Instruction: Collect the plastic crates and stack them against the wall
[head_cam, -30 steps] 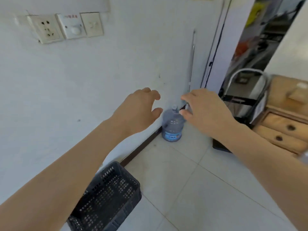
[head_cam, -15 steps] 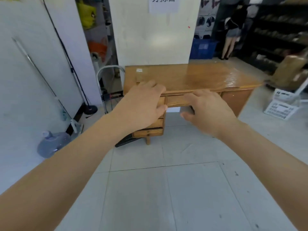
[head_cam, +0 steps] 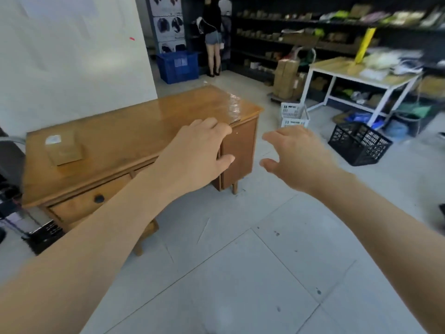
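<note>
- Reaching forward, the left hand (head_cam: pixel 199 155) and right hand (head_cam: pixel 298 157) are holding nothing, with fingers loose and a little spread.
- A black crate (head_cam: pixel 360 147) is sitting on the floor right of the desk (head_cam: pixel 120 141).
- White crates (head_cam: pixel 295 115) are sitting past the desk's far corner.
- I think all of these are waiting to be picked up and stacked.

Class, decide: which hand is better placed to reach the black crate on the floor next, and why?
Probably the right hand: empty, and on the same side as the black crate. The left hand, also empty, is farther from it, before the desk.
</note>
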`<state>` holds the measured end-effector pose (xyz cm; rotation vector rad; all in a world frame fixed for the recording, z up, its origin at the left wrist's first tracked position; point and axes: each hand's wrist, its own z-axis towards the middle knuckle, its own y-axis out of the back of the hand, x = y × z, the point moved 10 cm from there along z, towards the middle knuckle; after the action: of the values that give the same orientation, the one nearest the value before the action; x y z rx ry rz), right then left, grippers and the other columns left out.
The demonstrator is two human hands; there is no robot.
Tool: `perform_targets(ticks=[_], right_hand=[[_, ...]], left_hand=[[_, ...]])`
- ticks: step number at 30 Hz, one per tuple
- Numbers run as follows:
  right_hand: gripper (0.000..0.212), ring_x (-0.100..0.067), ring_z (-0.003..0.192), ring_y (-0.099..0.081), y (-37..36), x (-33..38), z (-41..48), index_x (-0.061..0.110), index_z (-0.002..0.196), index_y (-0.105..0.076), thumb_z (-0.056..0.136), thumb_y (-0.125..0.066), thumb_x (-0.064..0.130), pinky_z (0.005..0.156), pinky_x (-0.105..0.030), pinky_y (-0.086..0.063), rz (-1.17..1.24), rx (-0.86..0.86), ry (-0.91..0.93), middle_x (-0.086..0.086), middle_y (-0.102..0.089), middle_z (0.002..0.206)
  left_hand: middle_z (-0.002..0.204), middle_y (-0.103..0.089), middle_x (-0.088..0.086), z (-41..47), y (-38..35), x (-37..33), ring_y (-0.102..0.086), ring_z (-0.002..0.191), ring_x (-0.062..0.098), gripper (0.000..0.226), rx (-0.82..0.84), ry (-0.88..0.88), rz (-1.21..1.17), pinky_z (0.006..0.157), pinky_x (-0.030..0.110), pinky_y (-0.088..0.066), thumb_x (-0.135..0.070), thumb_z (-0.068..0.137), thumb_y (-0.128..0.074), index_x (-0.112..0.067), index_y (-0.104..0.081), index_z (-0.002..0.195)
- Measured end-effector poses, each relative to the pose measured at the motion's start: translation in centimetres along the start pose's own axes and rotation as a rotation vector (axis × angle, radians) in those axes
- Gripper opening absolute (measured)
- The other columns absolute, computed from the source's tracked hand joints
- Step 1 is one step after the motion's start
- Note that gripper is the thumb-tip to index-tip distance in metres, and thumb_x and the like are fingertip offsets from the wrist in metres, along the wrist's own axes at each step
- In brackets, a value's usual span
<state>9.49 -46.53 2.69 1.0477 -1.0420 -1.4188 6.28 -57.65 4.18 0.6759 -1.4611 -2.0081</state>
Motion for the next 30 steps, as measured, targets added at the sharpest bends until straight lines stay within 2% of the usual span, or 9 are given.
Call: perform_targets(ticks=[7, 10, 15, 19, 25, 30], right_hand=[[0.045, -0.027, 0.124, -0.043, 0.5, -9.6, 7.5, 0.015, 0.128, -0.051, 0.093, -0.052, 0.042, 0.107, -0.037, -0.028, -0.057, -0.041, -0.242, -0.006, -0.056, 0.127], [0.045, -0.027, 0.125, -0.042, 0.3, -13.9, 10.0, 0.016, 0.129, -0.050, 0.093, -0.052, 0.041, 0.106, -0.037, -0.029, -0.056, -0.049, -0.315, -0.005, -0.055, 0.128], [0.045, -0.027, 0.123, -0.044, -1.0, -22.1, 14.3, 0.015, 0.129, -0.050, 0.093, -0.052, 0.041, 0.105, -0.037, -0.031, -0.055, -0.058, -0.395, -0.006, -0.057, 0.125], [0.045, -0.027, 0.122, -0.044, -2.9, -29.1, 18.2, 0.014, 0.128, -0.050, 0.092, -0.053, 0.041, 0.103, -0.037, -0.033, -0.042, -0.077, -0.396, -0.006, -0.057, 0.124], [0.045, -0.028, 0.124, -0.043, -5.4, -39.0, 26.0, 0.013, 0.130, -0.048, 0.093, -0.051, 0.038, 0.104, -0.036, -0.031, -0.001, -0.055, -0.344, -0.008, -0.055, 0.128], [0.046, -0.027, 0.122, -0.043, -8.7, -44.7, 33.2, 0.012, 0.129, -0.049, 0.093, -0.050, 0.041, 0.104, -0.035, -0.029, 0.015, -0.023, -0.276, -0.007, -0.055, 0.127]], left_hand=[[0.137, -0.044, -0.001, 14.0, -0.9, -0.6, -0.042, 0.125, 0.017, 0.054, -0.029, -0.172, -0.054, 0.103, 0.034, -0.037, -0.041, 0.091, -0.051, -0.021, -0.038, 0.139], [0.131, -0.047, -0.003, 19.5, -1.8, -1.3, -0.045, 0.119, 0.017, 0.051, -0.057, -0.218, -0.078, 0.098, 0.030, -0.037, -0.041, 0.091, -0.052, -0.023, -0.040, 0.137], [0.132, -0.047, -0.004, 28.3, -4.3, -3.5, -0.044, 0.119, 0.013, 0.051, -0.074, -0.270, -0.100, 0.091, 0.023, -0.032, -0.042, 0.091, -0.051, -0.023, -0.039, 0.137], [0.134, -0.046, -0.003, 35.3, -6.8, -5.6, -0.043, 0.122, 0.015, 0.052, -0.092, -0.254, -0.128, 0.098, 0.027, -0.034, -0.041, 0.090, -0.052, -0.022, -0.040, 0.137], [0.133, -0.046, -0.003, 46.1, -10.3, -7.9, -0.042, 0.122, 0.014, 0.053, -0.059, -0.192, -0.110, 0.098, 0.026, -0.032, -0.041, 0.091, -0.052, -0.022, -0.039, 0.139], [0.132, -0.047, -0.004, 54.4, -13.5, -6.5, -0.043, 0.121, 0.015, 0.053, -0.037, -0.089, -0.107, 0.095, 0.026, -0.033, -0.040, 0.090, -0.053, -0.024, -0.039, 0.139]])
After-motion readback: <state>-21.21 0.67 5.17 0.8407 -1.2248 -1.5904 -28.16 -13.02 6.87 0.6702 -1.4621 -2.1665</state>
